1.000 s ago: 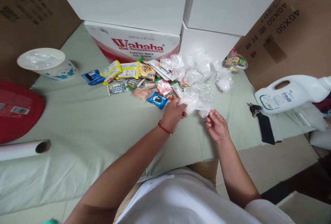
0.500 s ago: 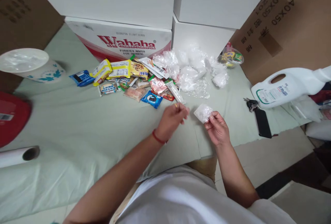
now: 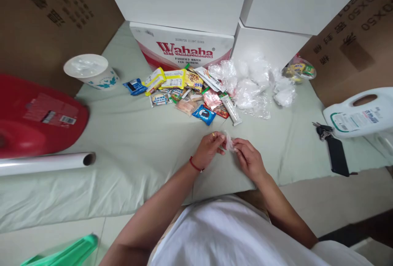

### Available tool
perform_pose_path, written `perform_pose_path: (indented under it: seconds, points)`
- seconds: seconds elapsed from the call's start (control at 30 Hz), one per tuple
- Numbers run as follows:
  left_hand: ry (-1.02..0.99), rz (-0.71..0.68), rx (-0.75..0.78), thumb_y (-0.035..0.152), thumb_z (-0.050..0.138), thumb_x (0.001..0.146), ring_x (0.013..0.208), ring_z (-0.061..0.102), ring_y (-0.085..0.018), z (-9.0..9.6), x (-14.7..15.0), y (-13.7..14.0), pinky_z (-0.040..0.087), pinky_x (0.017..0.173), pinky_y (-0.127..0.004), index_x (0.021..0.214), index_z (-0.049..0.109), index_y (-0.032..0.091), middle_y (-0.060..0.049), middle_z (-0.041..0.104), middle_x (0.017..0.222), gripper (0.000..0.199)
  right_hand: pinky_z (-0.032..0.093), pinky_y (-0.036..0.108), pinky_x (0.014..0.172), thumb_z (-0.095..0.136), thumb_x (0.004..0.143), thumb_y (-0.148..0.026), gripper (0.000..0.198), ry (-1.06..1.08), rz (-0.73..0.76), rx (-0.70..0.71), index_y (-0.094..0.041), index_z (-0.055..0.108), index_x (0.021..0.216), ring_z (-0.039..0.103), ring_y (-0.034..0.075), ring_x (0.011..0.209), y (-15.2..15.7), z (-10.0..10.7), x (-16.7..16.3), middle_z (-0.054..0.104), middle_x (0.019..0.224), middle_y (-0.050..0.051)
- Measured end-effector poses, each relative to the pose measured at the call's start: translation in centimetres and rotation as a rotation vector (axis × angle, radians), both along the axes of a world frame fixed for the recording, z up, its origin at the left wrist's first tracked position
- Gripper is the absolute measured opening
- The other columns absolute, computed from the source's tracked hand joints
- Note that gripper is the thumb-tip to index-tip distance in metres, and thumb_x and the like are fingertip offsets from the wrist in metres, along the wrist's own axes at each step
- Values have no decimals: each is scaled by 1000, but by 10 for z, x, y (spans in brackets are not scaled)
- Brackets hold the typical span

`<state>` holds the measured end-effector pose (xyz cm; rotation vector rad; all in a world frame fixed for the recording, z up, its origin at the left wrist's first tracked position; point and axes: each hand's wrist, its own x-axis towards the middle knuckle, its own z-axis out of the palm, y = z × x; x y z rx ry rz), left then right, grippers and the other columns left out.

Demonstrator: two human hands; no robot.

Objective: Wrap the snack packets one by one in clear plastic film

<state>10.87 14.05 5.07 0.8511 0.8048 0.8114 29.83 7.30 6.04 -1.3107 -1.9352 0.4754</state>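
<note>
Between my two hands is a small crumpled clear plastic bag (image 3: 229,142), held over the near part of the table. My left hand (image 3: 209,148), with a ring and a red cord at the wrist, pinches its left side. On its right side the fingertips of my right hand (image 3: 248,157) are closed. Beyond the hands lies a pile of packaged snacks, with a blue packet (image 3: 204,114) nearest and a silver-wrapped bar (image 3: 231,110) beside it. A heap of crumpled clear plastic bags (image 3: 248,89) sits to the right of the snacks.
A paper tub (image 3: 102,78) with clear plastic inside, a red container (image 3: 43,114) and a white roll (image 3: 46,165) are at left. At right are a white jug (image 3: 359,114), keys (image 3: 322,130) and a black phone (image 3: 337,155). White boxes (image 3: 184,44) stand behind.
My hands have come together. The flat-looking plastic bag, earlier in my right hand alone, is now bunched between both. The view has turned left, shifting the table's contents rightward.
</note>
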Motion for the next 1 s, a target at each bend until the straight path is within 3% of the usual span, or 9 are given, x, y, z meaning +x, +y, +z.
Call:
perform_pose_path:
  seconds: [0.1, 0.23, 0.3, 0.43, 0.6, 0.7, 0.83, 1.0]
  points:
    - [-23, -34, 31, 65, 81, 74, 77, 64, -15, -5, -3, 0, 54, 57, -23, 94, 64, 18, -2, 68, 85, 53, 58, 37, 99, 49, 105, -18, 21, -8, -21, -8, -26, 67, 113, 69, 20, 116, 1, -2, 0, 71, 125, 11]
    - [28, -36, 82, 59, 81, 74, 61, 56, -10, -4, -4, 2, 51, 59, -23, 75, 61, 17, 1, 63, 68, 47, 57, 38, 101, 53, 103, -20, 21, 23, -51, -47, -28, 71, 113, 69, 21, 115, 2, 2, 0, 71, 126, 10]
    - [30, -15, 56, 59, 77, 77, 57, 54, -9, -2, -5, 2, 48, 56, -22, 71, 60, 17, 1, 61, 65, 46, 56, 40, 101, 56, 102, -22, 21, 49, -82, -80, -30, 73, 111, 69, 22, 115, 3, 4, 0, 72, 126, 9]
    - [-35, 32, -39, 72, 67, 80, 60, 59, -13, 0, -6, 1, 45, 48, -22, 81, 61, 18, -1, 63, 70, 55, 56, 44, 103, 62, 99, -27, 19, 106, -107, -127, -32, 76, 110, 68, 24, 115, 5, 9, -2, 72, 127, 8]
    - [-28, 43, -39, 61, 80, 74, 51, 50, -8, -1, -9, 2, 39, 49, -20, 75, 58, 17, 2, 59, 58, 48, 53, 43, 105, 67, 97, -31, 14, 181, -97, -186, -31, 78, 105, 68, 24, 114, 0, 11, -6, 73, 125, 8]
    - [-126, 62, -94, 56, 83, 72, 52, 46, -7, 0, -13, 6, 33, 49, -19, 76, 58, 18, 4, 55, 58, 45, 53, 41, 103, 72, 95, -38, 11, 397, -227, -252, -28, 76, 95, 67, 23, 109, 0, 7, -7, 73, 118, 7]
    - [-200, 131, -156, 56, 88, 66, 53, 43, -5, 4, -18, 10, 28, 49, -19, 78, 52, 20, 7, 48, 63, 52, 58, 33, 86, 87, 81, -46, 28, 936, -449, -440, -25, 70, 86, 66, 15, 83, 8, 1, -6, 69, 90, 0]
    - [-159, 79, -107, 62, 84, 69, 53, 41, -7, 1, -16, 11, 30, 52, -22, 77, 52, 20, 6, 47, 62, 53, 53, 23, 62, 98, 65, -36, 38, 1253, -485, -625, -21, 66, 79, 58, 11, 70, 17, 5, -2, 62, 76, -3]
